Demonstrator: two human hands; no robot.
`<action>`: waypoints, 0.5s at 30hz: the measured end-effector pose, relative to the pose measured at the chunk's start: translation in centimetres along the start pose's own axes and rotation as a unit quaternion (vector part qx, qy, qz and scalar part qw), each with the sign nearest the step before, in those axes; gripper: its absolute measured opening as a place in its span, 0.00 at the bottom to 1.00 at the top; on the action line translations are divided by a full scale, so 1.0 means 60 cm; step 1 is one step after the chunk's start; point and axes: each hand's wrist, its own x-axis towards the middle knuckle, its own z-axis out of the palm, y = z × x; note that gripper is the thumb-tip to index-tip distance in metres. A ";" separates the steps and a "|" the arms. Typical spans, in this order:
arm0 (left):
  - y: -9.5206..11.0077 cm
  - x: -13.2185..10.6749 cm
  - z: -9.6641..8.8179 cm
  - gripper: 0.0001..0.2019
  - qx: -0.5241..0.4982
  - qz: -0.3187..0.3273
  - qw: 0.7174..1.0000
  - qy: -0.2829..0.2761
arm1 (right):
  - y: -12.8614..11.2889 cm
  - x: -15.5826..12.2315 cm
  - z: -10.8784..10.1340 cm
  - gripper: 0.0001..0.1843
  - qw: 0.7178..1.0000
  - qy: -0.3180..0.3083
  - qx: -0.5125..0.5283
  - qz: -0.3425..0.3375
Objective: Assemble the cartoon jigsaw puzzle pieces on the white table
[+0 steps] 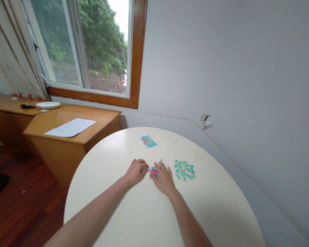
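Note:
A small joined patch of jigsaw puzzle (153, 172), pink and teal, lies on the round white table (134, 212) between my hands. On its right side my right hand (164, 178) rests with the fingers spread, touching the patch and partly covering it. My left hand (136, 171) is at the patch's left edge, thumb and fingers pinched on a small puzzle piece (144, 168) that they mostly hide. Beyond my right fingertips a pale green piece (161, 160) shows. Loose teal and green puzzle pieces (184, 170) are scattered to the right of my right hand.
A colourful picture card (148, 141) lies farther back on the table. To the left stands a wooden cabinet (103, 127) with a sheet of paper (70, 127) and a white plate (48, 105). Behind are a window and a wall socket with a plug (208, 120).

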 end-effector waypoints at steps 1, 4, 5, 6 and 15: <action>0.000 0.000 0.000 0.09 0.001 -0.001 1.000 0.003 | 0.000 0.000 -0.001 0.30 1.000 0.001 0.003 -0.001; 0.002 0.000 -0.001 0.09 -0.001 -0.004 1.000 0.010 | -0.001 -0.001 -0.001 0.29 1.000 0.006 0.009 -0.001; 0.002 0.000 -0.001 0.08 -0.002 -0.004 1.000 0.010 | -0.001 -0.001 -0.002 0.29 1.000 0.006 0.010 -0.002; 0.003 0.000 -0.001 0.08 -0.002 -0.004 1.000 0.009 | -0.001 -0.001 -0.001 0.29 1.000 0.006 0.011 -0.001; 0.004 0.002 -0.003 0.07 -0.003 -0.002 1.000 0.002 | -0.001 -0.001 -0.004 0.28 1.000 -0.004 0.013 -0.012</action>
